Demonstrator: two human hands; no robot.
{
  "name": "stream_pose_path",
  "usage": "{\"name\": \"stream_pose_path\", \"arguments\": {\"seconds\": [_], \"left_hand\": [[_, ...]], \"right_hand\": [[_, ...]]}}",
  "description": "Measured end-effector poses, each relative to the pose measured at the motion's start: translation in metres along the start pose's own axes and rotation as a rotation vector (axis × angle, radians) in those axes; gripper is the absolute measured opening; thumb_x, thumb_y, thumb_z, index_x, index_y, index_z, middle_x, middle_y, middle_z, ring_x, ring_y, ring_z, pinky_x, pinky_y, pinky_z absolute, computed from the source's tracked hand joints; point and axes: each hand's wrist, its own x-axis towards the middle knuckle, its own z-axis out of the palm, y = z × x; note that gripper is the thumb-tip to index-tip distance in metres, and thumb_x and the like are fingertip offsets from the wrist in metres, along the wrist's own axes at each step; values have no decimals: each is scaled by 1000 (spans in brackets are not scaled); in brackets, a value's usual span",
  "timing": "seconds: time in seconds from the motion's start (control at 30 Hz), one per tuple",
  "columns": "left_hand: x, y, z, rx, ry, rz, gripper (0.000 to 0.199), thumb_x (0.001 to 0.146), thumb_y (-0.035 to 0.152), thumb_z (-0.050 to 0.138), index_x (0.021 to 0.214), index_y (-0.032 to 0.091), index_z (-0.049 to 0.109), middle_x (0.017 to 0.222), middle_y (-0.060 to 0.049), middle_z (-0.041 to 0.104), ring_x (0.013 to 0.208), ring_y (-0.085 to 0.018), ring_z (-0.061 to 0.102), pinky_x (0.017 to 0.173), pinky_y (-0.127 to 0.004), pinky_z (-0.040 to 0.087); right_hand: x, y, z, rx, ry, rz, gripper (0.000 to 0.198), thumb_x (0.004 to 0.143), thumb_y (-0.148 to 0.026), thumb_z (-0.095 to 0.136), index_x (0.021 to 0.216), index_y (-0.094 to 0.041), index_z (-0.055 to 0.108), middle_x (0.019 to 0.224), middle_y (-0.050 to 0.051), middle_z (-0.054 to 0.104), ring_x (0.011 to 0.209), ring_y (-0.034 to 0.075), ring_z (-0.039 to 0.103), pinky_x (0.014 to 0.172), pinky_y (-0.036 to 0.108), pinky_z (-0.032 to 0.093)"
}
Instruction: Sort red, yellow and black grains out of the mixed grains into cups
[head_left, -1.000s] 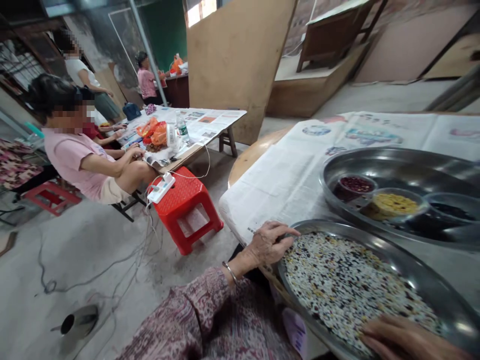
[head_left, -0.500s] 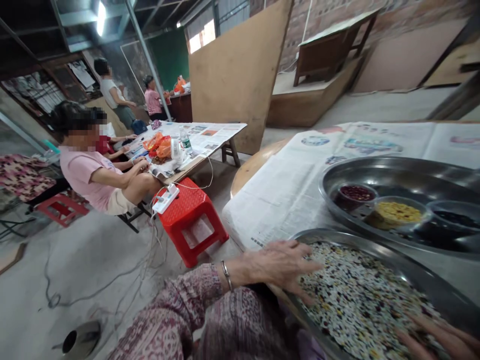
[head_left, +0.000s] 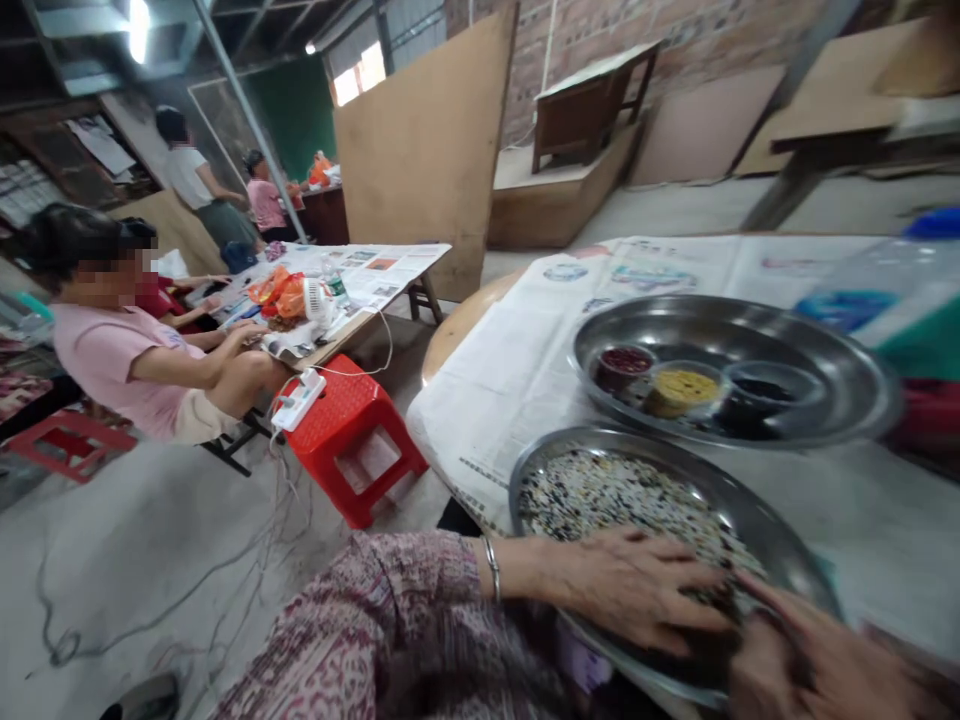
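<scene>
With the near basin (head_left: 772,545) as our clock, its rim shows from ten round to two, and our left wrist crosses near nine. Our left hand (head_left: 645,590) lies over the mixed grains (head_left: 607,495) in that basin, fingers loosely spread; our right hand (head_left: 817,650) is close against it at four — blurred, so we cannot tell whether those fingers hold anything. A second basin (head_left: 757,325) with three cups sits just beyond twelve. Newspaper (head_left: 487,400) covers our surface toward ten, reaching its rounded edge; further that way stand a red stool (head_left: 352,440) and a seated co-worker (head_left: 124,365).
</scene>
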Motion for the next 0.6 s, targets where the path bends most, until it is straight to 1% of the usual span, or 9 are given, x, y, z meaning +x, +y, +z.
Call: {"name": "stream_pose_path", "arguments": {"seconds": [0.03, 0.1, 0.17, 0.23, 0.3, 0.37, 0.43, 0.53, 0.6], "left_hand": [[4, -6, 3, -23, 21, 31, 21, 93, 37, 64, 109, 30, 74, 136, -8, 61, 116, -26, 58, 84, -39, 56], [8, -22, 8, -96, 38, -1, 15, 93, 28, 62, 103, 26, 73, 121, -10, 66, 108, -25, 61, 84, -40, 55], [6, -40, 11, -185, 74, -97, 19, 92, 12, 57, 99, 20, 71, 108, -11, 67, 102, -24, 61, 90, -38, 53], [-1, -54, 9, -254, 93, -178, 29, 90, 2, 50, 104, 18, 69, 111, -10, 64, 105, -23, 59, 94, -35, 52], [-13, -61, 2, -269, 109, -285, 29, 92, 3, 48, 107, 18, 67, 117, -11, 62, 111, -25, 56, 94, -37, 52], [-27, -60, -7, -266, 151, -406, 18, 94, 15, 56, 108, 19, 67, 124, -13, 58, 117, -30, 52, 100, -46, 49], [-39, -51, -15, -285, 96, -446, 37, 87, 36, 72, 119, 20, 62, 129, -14, 53, 119, -34, 50, 101, -50, 49], [-45, -31, -20, -323, -42, -372, 65, 77, 45, 83, 131, 23, 54, 129, -13, 49, 121, -34, 50, 98, -48, 52], [-38, -19, -18, -360, -88, -291, 52, 84, 37, 78, 129, 24, 54, 127, -10, 50, 119, -29, 53, 99, -42, 53]], "right_hand": [[2, -14, -4, -19, 65, 38, 48, 92, -29, 43, 139, -32, 49, 108, 17, 68, 99, 37, 66, 90, 57, 53], [9, -35, -9, -10, 51, 77, 32, 92, -26, 44, 117, -24, 63, 95, 16, 70, 91, 35, 67, 89, 53, 53], [15, -46, -10, 39, -27, 137, 25, 91, -24, 43, 100, -24, 66, 92, 11, 72, 91, 30, 67, 95, 51, 50], [19, -47, -11, 104, -12, 211, 23, 88, -23, 45, 94, -25, 68, 93, 8, 73, 93, 27, 67, 101, 52, 46], [19, -46, -12, 175, 38, 260, 21, 87, -23, 47, 91, -25, 68, 93, 7, 73, 92, 25, 67, 103, 51, 45], [19, -47, -13, 223, 90, 283, 19, 87, -23, 49, 88, -25, 68, 90, 6, 73, 91, 24, 67, 104, 50, 44], [20, -49, -13, 240, 117, 294, 18, 86, -23, 51, 86, -26, 68, 88, 6, 72, 91, 24, 66, 105, 51, 42], [22, -51, -11, 233, 132, 343, 18, 86, -21, 51, 82, -26, 69, 85, 5, 72, 91, 24, 66, 106, 52, 41], [23, -50, -8, 260, 169, 354, 18, 86, -20, 52, 83, -25, 69, 85, 4, 72, 89, 23, 65, 99, 48, 46]]}}
